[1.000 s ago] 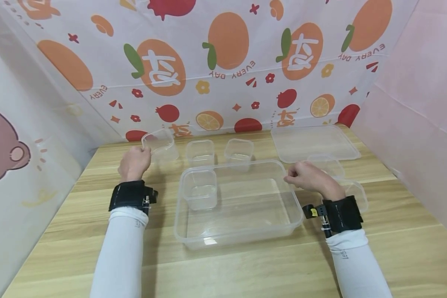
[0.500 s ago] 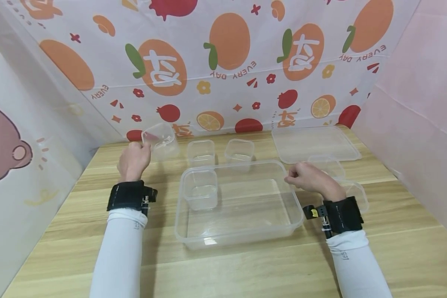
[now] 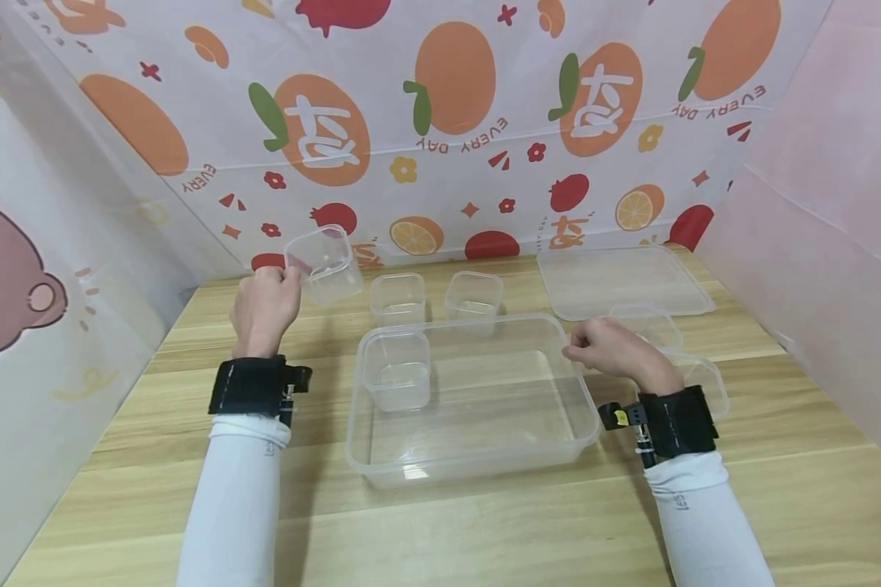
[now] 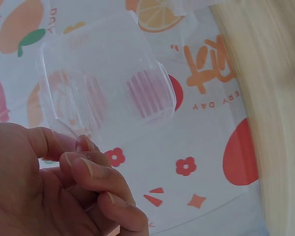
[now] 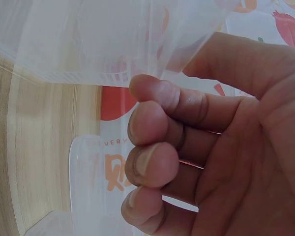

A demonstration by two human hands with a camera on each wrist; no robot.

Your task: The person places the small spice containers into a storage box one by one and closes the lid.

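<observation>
My left hand [image 3: 267, 310] pinches the rim of a small clear plastic container [image 3: 326, 265], lifted and tilted above the back left of the table. In the left wrist view the thumb and forefinger meet at the edge of that container [image 4: 108, 83]. My right hand [image 3: 617, 352] grips the right rim of a large clear rectangular box [image 3: 484, 469]. The right wrist view has the box wall [image 5: 113, 34] between thumb and curled fingers [image 5: 155, 93]. Inside the box, at its left back corner, stands another small container [image 3: 396, 395].
Two more small containers, one on the left [image 3: 398, 297] and one on the right [image 3: 474, 293], stand behind the box. A large flat lid [image 3: 624, 281] lies at the back right. Small clear lids [image 3: 705, 379] lie beside my right wrist. A printed cloth [image 3: 455, 187] hangs behind the table.
My left hand has risen a little, lifting the small container off the table and tilting it. My right hand stays on the box rim.
</observation>
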